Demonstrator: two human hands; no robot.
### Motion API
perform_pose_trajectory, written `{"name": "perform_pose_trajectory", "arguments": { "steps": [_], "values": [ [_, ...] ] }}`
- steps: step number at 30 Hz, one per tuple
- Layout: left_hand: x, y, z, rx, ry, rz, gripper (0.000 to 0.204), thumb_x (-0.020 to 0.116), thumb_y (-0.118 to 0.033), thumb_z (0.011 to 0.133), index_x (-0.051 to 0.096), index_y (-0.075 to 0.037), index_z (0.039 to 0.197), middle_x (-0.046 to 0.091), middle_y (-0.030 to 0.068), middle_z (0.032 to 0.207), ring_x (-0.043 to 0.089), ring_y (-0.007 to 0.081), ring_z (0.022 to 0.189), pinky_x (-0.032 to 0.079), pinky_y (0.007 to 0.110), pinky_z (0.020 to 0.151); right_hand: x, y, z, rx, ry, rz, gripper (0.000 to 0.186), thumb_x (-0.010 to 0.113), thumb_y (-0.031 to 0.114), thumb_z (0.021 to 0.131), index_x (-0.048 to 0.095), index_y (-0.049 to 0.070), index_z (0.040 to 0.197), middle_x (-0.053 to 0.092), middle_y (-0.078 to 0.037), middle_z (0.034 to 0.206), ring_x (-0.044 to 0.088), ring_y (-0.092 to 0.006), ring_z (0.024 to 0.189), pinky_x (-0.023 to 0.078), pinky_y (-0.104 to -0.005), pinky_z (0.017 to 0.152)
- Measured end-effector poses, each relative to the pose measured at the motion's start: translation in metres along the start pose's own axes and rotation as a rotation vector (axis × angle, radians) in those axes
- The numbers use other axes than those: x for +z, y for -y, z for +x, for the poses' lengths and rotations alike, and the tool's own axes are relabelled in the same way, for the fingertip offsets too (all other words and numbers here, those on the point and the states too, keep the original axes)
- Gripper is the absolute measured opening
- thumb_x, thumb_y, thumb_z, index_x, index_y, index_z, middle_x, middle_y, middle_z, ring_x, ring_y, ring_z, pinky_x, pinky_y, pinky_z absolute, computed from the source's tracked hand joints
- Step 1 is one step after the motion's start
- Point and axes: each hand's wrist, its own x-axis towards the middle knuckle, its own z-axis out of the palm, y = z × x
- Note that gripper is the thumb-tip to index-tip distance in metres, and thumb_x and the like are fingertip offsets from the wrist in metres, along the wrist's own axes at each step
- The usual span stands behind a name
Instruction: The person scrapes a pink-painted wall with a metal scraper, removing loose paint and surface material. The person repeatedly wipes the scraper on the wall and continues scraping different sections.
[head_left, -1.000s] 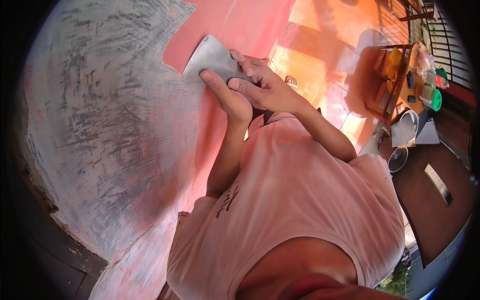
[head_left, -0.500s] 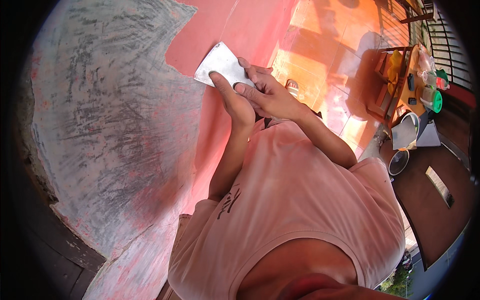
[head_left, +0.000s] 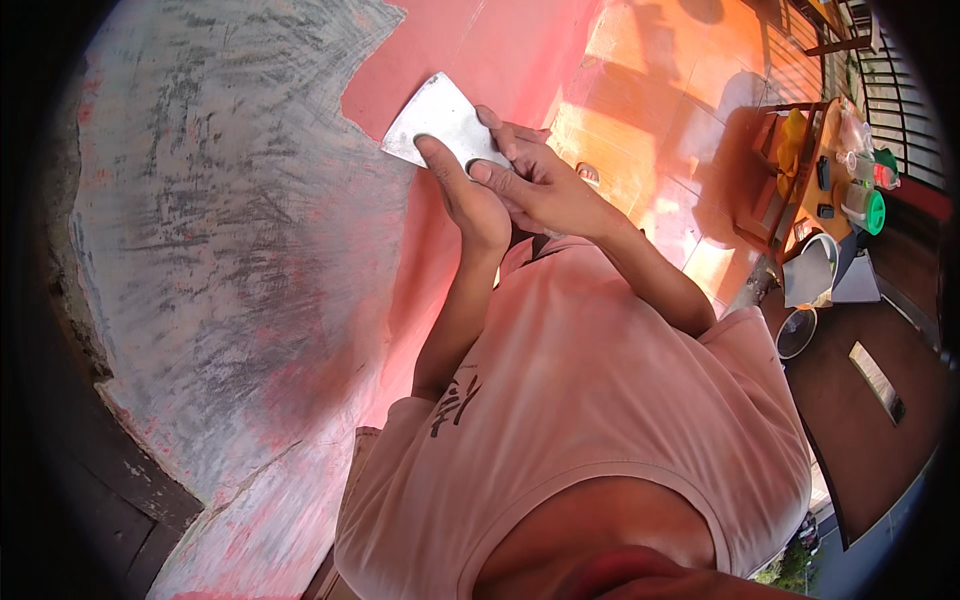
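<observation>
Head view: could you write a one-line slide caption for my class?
Left hand and right hand hold a flat silvery plate beside a pink and patchy grey wall.

On wooden table (head_left: 810, 201), two small dark objects (head_left: 823, 173) placed beside edge facing tiled floor (head_left: 650, 125); green-lidded container (head_left: 866, 208) set near opposite edge; clear plastic (head_left: 854, 132) laid toward far end.

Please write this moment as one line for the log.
left hand: holds metal plate | right hand: holds same plate | nearby: grey wall patch, pink wall area
</observation>
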Motion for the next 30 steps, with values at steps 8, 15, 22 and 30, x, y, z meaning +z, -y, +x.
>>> {"name": "perform_pose_trajectory", "arguments": {
  "steps": [8,15,22,30],
  "values": [
    [-0.005,0.016,-0.001,-0.073,-0.03,0.016,0.071,0.015,-0.061,0.102,0.052,0.0,0.106,0.054,0.0077,0.087,0.055,0.0207,0.085,0.047,0.038,0.082,-0.007,-0.003,-0.005,0.186,-0.016,-0.032,0.031,0.054,0.031,0.103,0.056,0.001,0.108,0.045,0.004,0.066,0.033,-0.0022,0.046,0.025,-0.0216,0.04],
    [-0.006,0.002,0.002,-0.045,-0.011,0.014,0.073,0.016,-0.063,0.101,0.053,0.0,0.102,0.054,0.0092,0.08,0.059,0.0252,0.08,0.049,0.041,0.081,-0.002,0.01,0.002,0.121,0.031,0.024,0.029,0.052,0.03,0.103,0.057,0.001,0.105,0.047,0.005,0.067,0.034,-0.0027,0.046,0.025,-0.0215,0.04],
    [0.01,-0.019,0.001,-0.106,-0.123,0.009,0.074,0.017,-0.064,0.1,0.053,0.001,0.102,0.056,0.0111,0.081,0.059,0.0274,0.08,0.05,0.043,0.08,0.01,0.004,-0.001,0.027,-0.016,0.032,0.027,0.053,0.029,0.103,0.059,0.003,0.095,0.048,0.004,0.068,0.038,-0.0023,0.049,0.028,-0.0218,0.042],
    [0.006,-0.019,0.0,-0.09,-0.103,-0.017,0.07,0.019,-0.062,0.101,0.054,-0.001,0.102,0.056,0.0079,0.08,0.058,0.0229,0.074,0.047,0.041,0.073,0.009,0.014,0.0,0.019,0.01,-0.038,0.026,0.053,0.027,0.103,0.057,0.001,0.101,0.047,0.003,0.064,0.038,-0.003,0.048,0.03,-0.0219,0.044]
  ]
}}
